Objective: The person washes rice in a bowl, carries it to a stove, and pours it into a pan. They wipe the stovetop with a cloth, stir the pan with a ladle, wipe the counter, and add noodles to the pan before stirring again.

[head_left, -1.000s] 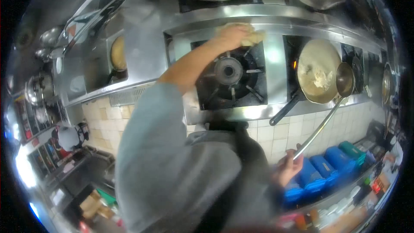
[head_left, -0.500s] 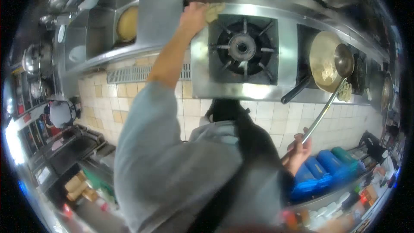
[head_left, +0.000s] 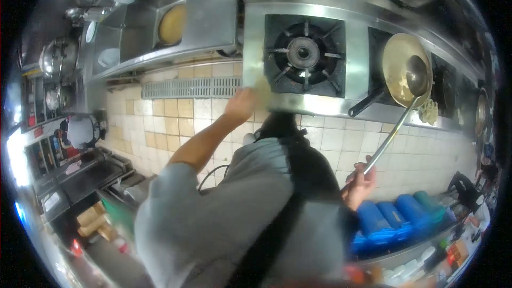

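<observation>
My left hand (head_left: 241, 104) is closed on a yellowish cloth (head_left: 261, 92), smeared by motion, at the front left corner of the steel stove top (head_left: 254, 42). A bare burner (head_left: 303, 53) with a black grate lies just beyond it. In my right hand (head_left: 359, 185) is the long handle of a ladle (head_left: 416, 74), whose bowl rests inside a pale wok (head_left: 397, 69) on the right burner. The wok's black handle (head_left: 366, 104) points toward me. Beside the wok, a second crumpled cloth (head_left: 428, 112) lies on the stove edge.
Left of the stove is a steel sink (head_left: 137, 32) with a round yellow item (head_left: 172, 25) in it. A floor grate (head_left: 192, 87) runs below. Blue bins (head_left: 394, 216) stand at lower right. Another person (head_left: 80, 130) is at far left.
My left hand has come down from the stove's back left corner to its front left corner with the cloth. My right hand still holds the ladle in the wok.
</observation>
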`<state>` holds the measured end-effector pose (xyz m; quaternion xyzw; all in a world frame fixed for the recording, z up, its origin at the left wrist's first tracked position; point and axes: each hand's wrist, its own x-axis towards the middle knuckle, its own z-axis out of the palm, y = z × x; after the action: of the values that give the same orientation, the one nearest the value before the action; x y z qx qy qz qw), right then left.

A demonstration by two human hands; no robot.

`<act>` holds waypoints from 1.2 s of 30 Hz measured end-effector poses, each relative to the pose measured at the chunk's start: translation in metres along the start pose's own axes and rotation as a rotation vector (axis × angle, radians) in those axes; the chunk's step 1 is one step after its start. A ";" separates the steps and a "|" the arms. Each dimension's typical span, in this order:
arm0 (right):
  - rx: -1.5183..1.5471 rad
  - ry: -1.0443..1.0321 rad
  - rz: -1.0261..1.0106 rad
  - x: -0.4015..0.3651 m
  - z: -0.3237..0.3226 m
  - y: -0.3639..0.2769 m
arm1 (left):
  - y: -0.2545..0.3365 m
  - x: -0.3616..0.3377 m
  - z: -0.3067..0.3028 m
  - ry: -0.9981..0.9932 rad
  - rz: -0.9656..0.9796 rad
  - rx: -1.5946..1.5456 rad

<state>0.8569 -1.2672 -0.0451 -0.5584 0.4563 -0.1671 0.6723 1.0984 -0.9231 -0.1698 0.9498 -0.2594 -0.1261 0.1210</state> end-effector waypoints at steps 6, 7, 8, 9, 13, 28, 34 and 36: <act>0.005 0.074 0.026 -0.005 0.000 0.000 | 0.039 0.073 -0.066 -0.073 0.113 -0.457; 0.027 0.104 0.008 -0.007 0.001 0.003 | 0.058 0.102 -0.083 0.013 0.137 -0.528; 0.050 0.127 -0.009 -0.007 0.003 0.007 | 0.067 0.135 -0.089 0.131 0.281 -0.498; 0.052 0.144 -0.013 -0.009 0.004 0.005 | 0.085 0.168 -0.101 0.235 0.362 -0.507; 0.046 0.255 0.035 -0.019 0.014 -0.003 | 0.154 0.302 -0.129 0.460 0.592 -0.369; -0.061 0.293 0.065 0.003 0.068 -0.039 | 0.069 0.385 -0.099 0.429 0.496 0.032; -0.057 0.222 0.029 0.021 0.089 -0.043 | -0.081 0.311 -0.129 0.523 0.329 0.104; -0.110 0.227 0.097 0.020 0.099 -0.056 | -0.133 0.297 -0.123 0.562 0.291 0.041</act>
<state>0.9624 -1.2408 -0.0075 -0.5494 0.5643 -0.1713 0.5920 1.4441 -0.9471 -0.1464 0.9027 -0.3513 0.1654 0.1853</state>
